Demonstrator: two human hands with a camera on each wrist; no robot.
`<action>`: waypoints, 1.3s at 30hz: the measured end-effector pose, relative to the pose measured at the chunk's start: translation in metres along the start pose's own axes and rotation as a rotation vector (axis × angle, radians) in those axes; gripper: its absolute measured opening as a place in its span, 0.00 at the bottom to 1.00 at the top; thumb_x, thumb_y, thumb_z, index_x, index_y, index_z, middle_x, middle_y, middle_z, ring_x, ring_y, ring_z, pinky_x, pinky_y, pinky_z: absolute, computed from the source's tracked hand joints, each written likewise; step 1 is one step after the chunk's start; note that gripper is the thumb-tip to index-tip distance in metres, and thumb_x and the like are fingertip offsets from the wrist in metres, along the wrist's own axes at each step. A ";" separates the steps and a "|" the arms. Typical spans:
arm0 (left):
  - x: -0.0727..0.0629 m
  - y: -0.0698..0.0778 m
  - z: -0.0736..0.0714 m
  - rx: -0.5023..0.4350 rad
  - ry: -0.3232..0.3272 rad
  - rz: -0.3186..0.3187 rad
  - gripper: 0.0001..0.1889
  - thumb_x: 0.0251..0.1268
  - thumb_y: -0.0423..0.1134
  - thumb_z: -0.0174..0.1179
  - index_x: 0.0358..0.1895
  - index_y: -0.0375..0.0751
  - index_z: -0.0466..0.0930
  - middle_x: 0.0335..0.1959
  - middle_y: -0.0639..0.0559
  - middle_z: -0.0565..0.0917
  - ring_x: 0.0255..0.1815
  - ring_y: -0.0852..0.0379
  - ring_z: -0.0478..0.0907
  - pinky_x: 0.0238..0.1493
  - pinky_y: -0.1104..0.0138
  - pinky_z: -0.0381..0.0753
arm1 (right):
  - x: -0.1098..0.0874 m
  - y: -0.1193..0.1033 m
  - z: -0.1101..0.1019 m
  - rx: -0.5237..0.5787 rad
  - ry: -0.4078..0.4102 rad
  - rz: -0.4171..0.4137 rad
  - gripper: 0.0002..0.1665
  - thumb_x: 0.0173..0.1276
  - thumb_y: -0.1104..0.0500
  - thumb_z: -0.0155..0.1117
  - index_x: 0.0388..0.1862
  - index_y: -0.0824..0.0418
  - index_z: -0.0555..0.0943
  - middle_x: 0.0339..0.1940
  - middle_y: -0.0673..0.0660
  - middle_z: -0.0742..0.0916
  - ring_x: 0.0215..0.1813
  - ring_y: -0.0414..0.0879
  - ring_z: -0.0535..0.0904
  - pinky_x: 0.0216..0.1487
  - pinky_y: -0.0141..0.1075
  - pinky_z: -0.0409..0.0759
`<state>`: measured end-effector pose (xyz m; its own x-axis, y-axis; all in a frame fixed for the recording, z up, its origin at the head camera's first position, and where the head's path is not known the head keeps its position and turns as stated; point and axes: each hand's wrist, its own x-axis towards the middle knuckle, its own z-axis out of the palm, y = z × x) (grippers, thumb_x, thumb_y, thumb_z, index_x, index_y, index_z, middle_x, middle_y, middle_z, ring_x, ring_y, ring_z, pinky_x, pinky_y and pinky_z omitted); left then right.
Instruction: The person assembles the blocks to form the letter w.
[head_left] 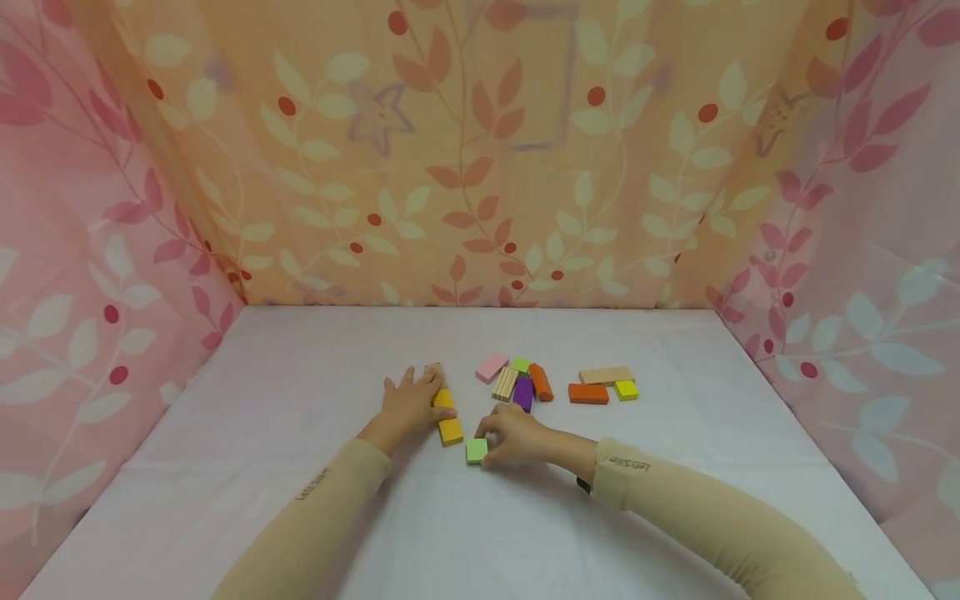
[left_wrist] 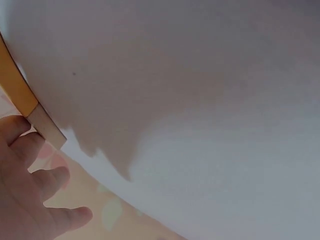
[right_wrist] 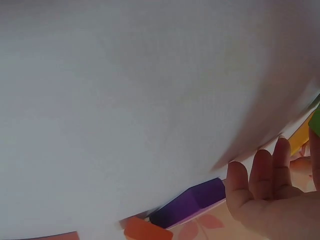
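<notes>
A row of blocks runs away from me near the table's middle: a yellow block nearest, another yellow block beyond it, and a plain wooden block at the far end. My left hand rests on this row from the left, its fingers spread; fingertips touch the wooden block and the thumb lies over the yellow ones. Just right of the row's near end, my right hand pinches a light green block between thumb and finger. In the right wrist view the green block shows only at the edge.
Beyond my right hand lies a cluster: a pink block, a striped block, a green block, a purple block and an orange block. Farther right are another orange block, a wooden plank and a yellow cube.
</notes>
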<state>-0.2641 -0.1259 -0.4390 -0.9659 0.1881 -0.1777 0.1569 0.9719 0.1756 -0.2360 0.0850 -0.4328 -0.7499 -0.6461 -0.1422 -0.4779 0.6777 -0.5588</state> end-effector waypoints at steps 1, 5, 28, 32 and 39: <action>0.001 -0.001 0.000 0.000 -0.004 -0.001 0.44 0.63 0.63 0.57 0.77 0.45 0.55 0.77 0.48 0.56 0.76 0.36 0.47 0.68 0.33 0.42 | 0.001 -0.001 0.000 -0.003 0.001 0.004 0.15 0.55 0.57 0.77 0.42 0.54 0.85 0.40 0.53 0.78 0.47 0.48 0.67 0.44 0.40 0.67; 0.001 -0.003 -0.001 0.008 -0.011 0.002 0.44 0.63 0.63 0.57 0.77 0.45 0.55 0.77 0.48 0.56 0.76 0.36 0.47 0.67 0.33 0.43 | 0.004 -0.004 0.002 -0.027 0.005 0.006 0.16 0.54 0.55 0.78 0.42 0.54 0.86 0.40 0.53 0.77 0.46 0.48 0.67 0.44 0.41 0.66; -0.008 -0.005 -0.007 -0.004 -0.019 0.003 0.43 0.63 0.61 0.59 0.76 0.43 0.57 0.76 0.44 0.58 0.75 0.35 0.51 0.67 0.33 0.45 | 0.010 -0.010 0.008 -0.124 -0.012 0.045 0.20 0.55 0.49 0.77 0.47 0.52 0.87 0.39 0.50 0.76 0.47 0.47 0.66 0.43 0.40 0.65; -0.009 -0.004 -0.008 -0.007 -0.022 -0.004 0.43 0.62 0.61 0.60 0.76 0.43 0.58 0.76 0.44 0.58 0.75 0.35 0.51 0.67 0.33 0.45 | 0.010 -0.010 0.008 -0.122 -0.013 0.046 0.20 0.55 0.49 0.77 0.46 0.51 0.87 0.39 0.50 0.76 0.47 0.47 0.66 0.43 0.40 0.65; -0.007 -0.004 -0.008 -0.002 -0.014 0.008 0.43 0.62 0.61 0.60 0.76 0.43 0.58 0.75 0.44 0.59 0.74 0.35 0.52 0.66 0.33 0.46 | 0.010 -0.006 0.001 -0.060 -0.041 0.031 0.22 0.57 0.51 0.76 0.50 0.53 0.85 0.42 0.50 0.79 0.48 0.46 0.69 0.46 0.40 0.69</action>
<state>-0.2596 -0.1325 -0.4312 -0.9618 0.1973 -0.1898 0.1638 0.9702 0.1784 -0.2402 0.0741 -0.4313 -0.7460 -0.6373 -0.1931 -0.4819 0.7167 -0.5041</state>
